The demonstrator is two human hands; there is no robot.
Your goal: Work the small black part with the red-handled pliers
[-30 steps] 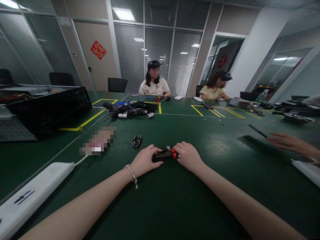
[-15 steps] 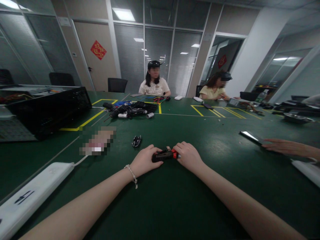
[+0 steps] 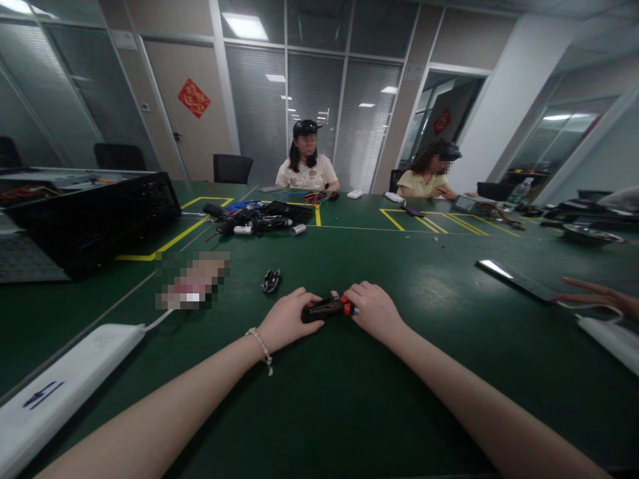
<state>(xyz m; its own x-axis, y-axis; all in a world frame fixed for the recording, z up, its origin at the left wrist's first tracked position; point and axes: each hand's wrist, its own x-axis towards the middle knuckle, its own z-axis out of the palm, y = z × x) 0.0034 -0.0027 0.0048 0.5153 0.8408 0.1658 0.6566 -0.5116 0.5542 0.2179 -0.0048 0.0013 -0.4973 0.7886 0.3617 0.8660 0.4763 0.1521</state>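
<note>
1. Grips a black-and-red tool [image 3: 323, 309] between the left hand [image 3: 287, 320] and the right hand [image 3: 373, 310], low over the middle of the green counter [image 3: 349, 406].
2. Closes the left hand around the black end, with thumb on the near side and fingers on the far side.
3. Curls the right hand over the red end, largely covering it; cannot tell the exact finger placement underneath, nor whether the tool touches the counter.
4. Wears a pale bracelet [image 3: 260, 349] on the left wrist.
5. Has a small black-and-silver item [image 3: 270, 281] just beyond the left hand, apart from it.
6. Shows farther left a white power strip [image 3: 74, 372], with a cable [image 3: 160, 319] running to a pixelated object [image 3: 197, 279].
7. Shows beyond these a large black case [image 3: 94, 226] and, nearer the middle, a heap of dark tools and cables [image 3: 259, 218] beside a white cylinder [image 3: 298, 230].
8. Includes at the right edge a co-worker's hand [image 3: 599, 297], near a flat dark device [image 3: 514, 282].
9. Includes across the counter two seated people in caps, one in a pale top [image 3: 307, 173], one in yellow [image 3: 424, 183].
</note>
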